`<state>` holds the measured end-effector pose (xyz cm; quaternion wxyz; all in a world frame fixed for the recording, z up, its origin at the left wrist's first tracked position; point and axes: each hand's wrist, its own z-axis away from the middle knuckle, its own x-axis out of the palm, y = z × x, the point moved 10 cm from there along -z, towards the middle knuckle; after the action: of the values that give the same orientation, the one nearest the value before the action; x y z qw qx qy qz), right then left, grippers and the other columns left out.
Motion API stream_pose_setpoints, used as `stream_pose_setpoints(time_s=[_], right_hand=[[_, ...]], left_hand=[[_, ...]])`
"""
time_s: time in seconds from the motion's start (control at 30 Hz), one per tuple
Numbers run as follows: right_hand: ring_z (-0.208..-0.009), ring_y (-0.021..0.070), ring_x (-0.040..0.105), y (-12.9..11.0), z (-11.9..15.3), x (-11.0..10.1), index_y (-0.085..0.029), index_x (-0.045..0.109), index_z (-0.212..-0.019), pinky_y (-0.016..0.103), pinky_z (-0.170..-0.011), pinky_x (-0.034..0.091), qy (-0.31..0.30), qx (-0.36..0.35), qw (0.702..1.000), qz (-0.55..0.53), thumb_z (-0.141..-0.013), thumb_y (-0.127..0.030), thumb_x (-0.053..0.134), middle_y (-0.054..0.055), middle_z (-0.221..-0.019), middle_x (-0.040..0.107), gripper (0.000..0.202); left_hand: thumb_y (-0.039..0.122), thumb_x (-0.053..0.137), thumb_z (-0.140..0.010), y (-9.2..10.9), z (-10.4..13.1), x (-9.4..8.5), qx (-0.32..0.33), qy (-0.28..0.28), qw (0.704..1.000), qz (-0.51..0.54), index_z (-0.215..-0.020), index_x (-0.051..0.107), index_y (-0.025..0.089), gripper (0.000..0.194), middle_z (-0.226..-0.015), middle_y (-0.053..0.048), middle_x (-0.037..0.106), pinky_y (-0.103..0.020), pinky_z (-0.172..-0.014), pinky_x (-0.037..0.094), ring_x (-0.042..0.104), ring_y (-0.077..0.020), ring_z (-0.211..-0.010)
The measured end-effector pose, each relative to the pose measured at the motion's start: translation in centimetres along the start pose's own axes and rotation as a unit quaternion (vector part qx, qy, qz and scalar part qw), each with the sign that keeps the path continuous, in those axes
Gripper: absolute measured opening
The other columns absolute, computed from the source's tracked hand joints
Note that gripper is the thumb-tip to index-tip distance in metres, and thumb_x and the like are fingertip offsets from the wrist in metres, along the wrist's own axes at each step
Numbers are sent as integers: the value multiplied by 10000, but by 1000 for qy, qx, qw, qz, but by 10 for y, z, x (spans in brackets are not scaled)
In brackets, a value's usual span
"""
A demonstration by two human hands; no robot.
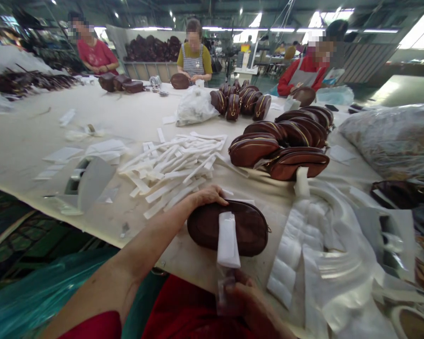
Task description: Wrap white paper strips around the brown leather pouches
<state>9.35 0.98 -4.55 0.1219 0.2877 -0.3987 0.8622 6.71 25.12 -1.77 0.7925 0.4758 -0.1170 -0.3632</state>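
A dark brown oval leather pouch (205, 230) lies at the table's near edge, in front of my body. My left hand (212, 195) is closed on its upper edge, with the thumb on the near face and the other fingers partly hidden behind. A folded white strip (227, 240) lies across the pouch's face and hangs over its lower edge. Below that strip, my right hand (247, 294) pinches a clear plastic piece (223, 287) that meets the strip's lower end. Whether the two are joined I cannot tell. A small metal ring (269, 229) shows at the pouch's right end.
Loose white strips (176, 165) are heaped beyond my left hand. Brown zipped pouches (286, 136) stand in rows to the right of them. White padded wrapping (293, 245) and a big plastic-covered bundle (395, 136) lie at right. Three co-workers handle things across the table (137, 113).
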Motion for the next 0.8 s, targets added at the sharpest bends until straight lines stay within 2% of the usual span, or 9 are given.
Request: stream_pose_setpoints(time_s=[0.07, 0.2, 0.3, 0.4, 0.47, 0.5, 0.57, 0.67, 0.8], right_hand=[[-489, 76, 419, 7, 4, 3, -205, 524, -744, 201, -499, 332, -14, 30, 999, 25, -589, -319, 615, -62, -581, 462, 213], [-586, 132, 506, -5, 28, -5, -221, 581, -685, 235, -568, 375, -42, 49, 958, 280, -611, -371, 691, -34, -600, 551, 200], [-643, 174, 550, -75, 41, -28, -232, 634, -699, 258, -606, 400, 51, -58, 892, 445, -716, -428, 646, 12, -643, 613, 197], [-734, 199, 582, -181, 42, -34, -232, 659, -854, 288, -682, 424, 207, -245, 771, 550, -825, -462, 508, 60, -792, 650, 276], [-835, 218, 584, -227, 18, -24, -221, 659, -858, 320, -781, 417, 236, -307, 709, 589, -827, -448, 487, 87, -902, 648, 287], [-873, 227, 579, -240, -3, -22, -216, 664, -838, 333, -812, 406, 238, -298, 696, 608, -813, -443, 504, 95, -928, 646, 279], [-859, 235, 575, -249, -53, -27, -209, 655, -691, 344, -802, 397, 235, -228, 704, 630, -757, -455, 583, 89, -822, 645, 265], [-597, 190, 551, -241, -111, -31, -193, 542, -437, 315, -638, 401, 194, -156, 741, 623, -650, -469, 683, 28, -482, 515, 376], [-486, 114, 479, -226, -133, -31, -169, 600, -558, 242, -515, 370, 152, -170, 787, 573, -660, -454, 625, -24, -483, 527, 304]], left_hand=[[319, 811, -413, -5, -8, -1, 3, -5, 1000, -18, -615, 661, 118, 322, -516, 27, 578, -209, -480, 368, 473, -99, -466], [317, 813, -455, -13, -20, -1, 9, -14, 999, -47, -596, 650, 116, 295, -516, 30, 567, -213, -505, 375, 474, -100, -486], [315, 795, -507, -16, -25, -2, 19, -20, 998, -56, -641, 657, 118, 275, -543, 28, 575, -215, -529, 386, 474, -94, -499], [340, 794, -487, -17, -26, -1, 25, -25, 997, -63, -640, 663, 117, 301, -508, 34, 551, -213, -520, 375, 462, -99, -491], [360, 791, -474, -15, -24, 0, 29, -29, 997, -67, -642, 670, 117, 319, -500, 34, 545, -210, -507, 360, 456, -103, -489], [364, 786, -478, -13, -22, 1, 32, -31, 997, -69, -645, 673, 117, 318, -506, 34, 548, -208, -502, 354, 454, -102, -491], [356, 774, -495, -9, -19, 1, 39, -30, 996, -75, -644, 674, 119, 297, -515, 35, 548, -205, -498, 340, 445, -97, -493], [329, 753, -525, -6, -16, -2, 46, -14, 995, -89, -606, 657, 124, 240, -487, 47, 505, -204, -486, 312, 410, -86, -481], [307, 739, -540, -10, -18, -5, 48, 3, 994, -98, -545, 605, 130, 222, -476, 52, 467, -205, -480, 296, 392, -81, -481]])
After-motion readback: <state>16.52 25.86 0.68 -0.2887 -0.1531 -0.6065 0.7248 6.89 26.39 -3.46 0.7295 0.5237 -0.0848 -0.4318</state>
